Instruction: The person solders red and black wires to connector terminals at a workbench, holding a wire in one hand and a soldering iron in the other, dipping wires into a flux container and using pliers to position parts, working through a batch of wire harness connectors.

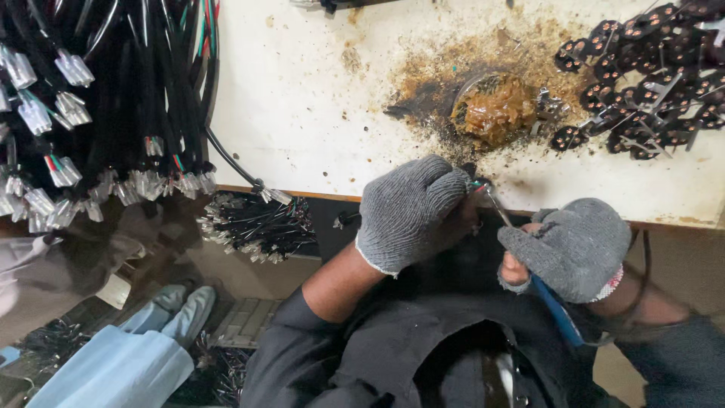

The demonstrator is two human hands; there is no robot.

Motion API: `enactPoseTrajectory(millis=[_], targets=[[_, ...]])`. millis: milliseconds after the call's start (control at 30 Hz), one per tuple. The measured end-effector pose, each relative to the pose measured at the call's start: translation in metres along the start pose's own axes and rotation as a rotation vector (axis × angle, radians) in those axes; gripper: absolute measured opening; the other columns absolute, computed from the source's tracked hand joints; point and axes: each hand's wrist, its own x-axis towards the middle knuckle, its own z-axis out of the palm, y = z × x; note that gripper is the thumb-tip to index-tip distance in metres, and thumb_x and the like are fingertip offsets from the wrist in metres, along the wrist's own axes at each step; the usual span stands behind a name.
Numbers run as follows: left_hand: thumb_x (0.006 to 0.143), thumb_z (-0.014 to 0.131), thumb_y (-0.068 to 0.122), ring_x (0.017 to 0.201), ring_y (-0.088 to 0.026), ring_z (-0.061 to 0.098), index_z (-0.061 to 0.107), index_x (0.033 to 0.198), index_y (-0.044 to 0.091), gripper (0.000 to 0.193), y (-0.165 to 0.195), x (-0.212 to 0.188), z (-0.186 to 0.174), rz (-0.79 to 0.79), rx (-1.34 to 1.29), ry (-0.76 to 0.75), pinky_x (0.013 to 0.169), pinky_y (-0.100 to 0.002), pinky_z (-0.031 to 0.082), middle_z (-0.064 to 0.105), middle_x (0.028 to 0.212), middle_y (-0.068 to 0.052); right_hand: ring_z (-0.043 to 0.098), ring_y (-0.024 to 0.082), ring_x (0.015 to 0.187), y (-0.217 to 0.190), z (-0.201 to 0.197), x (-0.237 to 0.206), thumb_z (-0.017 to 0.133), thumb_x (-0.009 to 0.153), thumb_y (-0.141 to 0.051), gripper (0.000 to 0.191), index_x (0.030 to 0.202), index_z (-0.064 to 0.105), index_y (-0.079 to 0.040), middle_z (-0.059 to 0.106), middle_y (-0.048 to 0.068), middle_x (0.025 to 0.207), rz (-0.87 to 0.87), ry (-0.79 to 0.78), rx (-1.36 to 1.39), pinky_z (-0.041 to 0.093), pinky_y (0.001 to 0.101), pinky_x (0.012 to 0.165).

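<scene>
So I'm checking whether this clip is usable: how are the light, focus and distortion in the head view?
Head view: even light, mild glare on the white stained bench top; the left hand in a grey knit glove and right hand in a grey knit glove are sharp; the thin metal soldering tip is small; the bundled black cables with clear plugs bend at the left edge from wide-angle distortion.

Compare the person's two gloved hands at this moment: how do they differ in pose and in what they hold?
The left hand is curled into a fist, holding a wire end near the bench edge; the right hand grips a blue-handled soldering iron. The left hand sits higher, closer to the brown flux pot; the right hand is lower, off the bench. The right glove leaves fingertips bare; the left hand's fingertips are hidden. Both wear grey knit gloves.
</scene>
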Motion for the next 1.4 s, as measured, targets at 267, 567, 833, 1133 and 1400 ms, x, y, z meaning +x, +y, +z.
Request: enactPoseTrajectory(millis=[267,567,833,1133,1400], targets=[[0.081,0.081,0.024,0.075,-0.029,0.062,0.06,0.089,0.016,0.024,0.001,0.001,-0.001,0.017,-0.014,0.007,0.063,-0.043,0.047,0.056,0.083,-0.007,0.067,0.024,0.058,-0.03,-0.005,0.01,0.075,0.09,-0.021,0.02,0.102,0.072,-0.005,0.068,0.008,0.076,0.687,0.472,0.613,0.05,0.0403,0.051],[0.083,0.078,0.024,0.075,-0.029,0.062,0.058,0.085,0.018,0.021,0.003,0.001,-0.003,0.018,-0.03,0.016,0.064,-0.043,0.047,0.056,0.081,-0.006,0.07,0.023,0.07,-0.027,-0.029,0.031,0.073,0.097,-0.013,0.018,0.108,0.072,0.001,0.072,0.012,0.088,0.747,0.625,0.195,0.054,0.0335,0.059],[0.088,0.076,0.024,0.075,-0.028,0.063,0.059,0.086,0.017,0.019,0.004,-0.001,0.001,0.007,-0.014,0.065,0.064,-0.043,0.048,0.056,0.082,-0.006,0.072,0.022,0.081,0.009,-0.067,0.074,0.071,0.102,-0.005,0.016,0.113,0.072,0.006,0.074,0.016,0.098,0.423,0.111,-0.023,0.057,0.0274,0.067],[0.086,0.077,0.025,0.072,-0.029,0.061,0.059,0.086,0.016,0.02,0.002,-0.001,0.003,0.016,0.015,0.074,0.061,-0.044,0.046,0.055,0.08,-0.007,0.072,0.024,0.083,-0.034,-0.045,0.077,0.086,0.096,-0.016,0.018,0.104,0.075,-0.005,0.075,0.01,0.093,0.466,0.241,-0.113,0.057,0.0356,0.072],[0.087,0.076,0.024,0.073,-0.028,0.062,0.057,0.085,0.017,0.02,0.003,-0.002,0.002,0.017,0.04,0.043,0.062,-0.044,0.046,0.055,0.08,-0.006,0.066,0.032,0.085,-0.03,-0.04,0.073,0.079,0.102,-0.011,0.021,0.117,0.066,-0.015,0.067,0.008,0.098,0.264,0.185,-0.275,0.05,0.0426,0.072]])
